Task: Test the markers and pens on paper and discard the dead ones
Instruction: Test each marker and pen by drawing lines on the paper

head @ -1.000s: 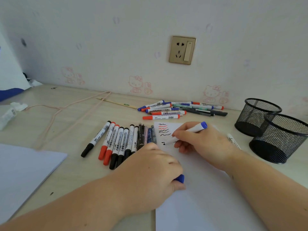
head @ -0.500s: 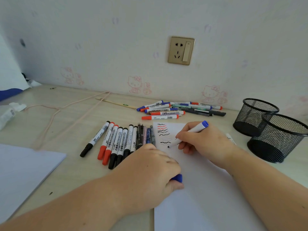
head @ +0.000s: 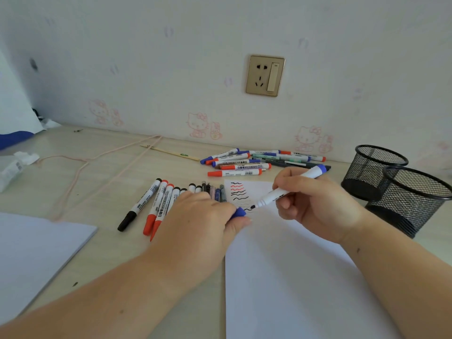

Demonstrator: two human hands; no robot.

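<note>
My right hand (head: 315, 201) grips a white marker with a blue end (head: 288, 189), its dark tip just above the white paper (head: 293, 277) beside several wavy black and red test lines (head: 238, 193). My left hand (head: 195, 221) holds the blue cap (head: 239, 212) close to that tip. A row of black, red and thinner markers (head: 156, 204) lies left of the paper, partly hidden by my left hand. A second heap of markers and pens (head: 254, 161) lies near the wall.
Two black mesh pen cups (head: 376, 172) (head: 413, 199) stand at the right. A second white sheet (head: 36, 253) lies at the left front. A pink cord (head: 97, 165), a wooden stick (head: 171, 152) and a wrapped packet (head: 12, 167) lie on the desk.
My left hand has moved up and right, bringing the blue cap near the marker tip. My right hand has lifted the marker and turned its tip toward the cap.
</note>
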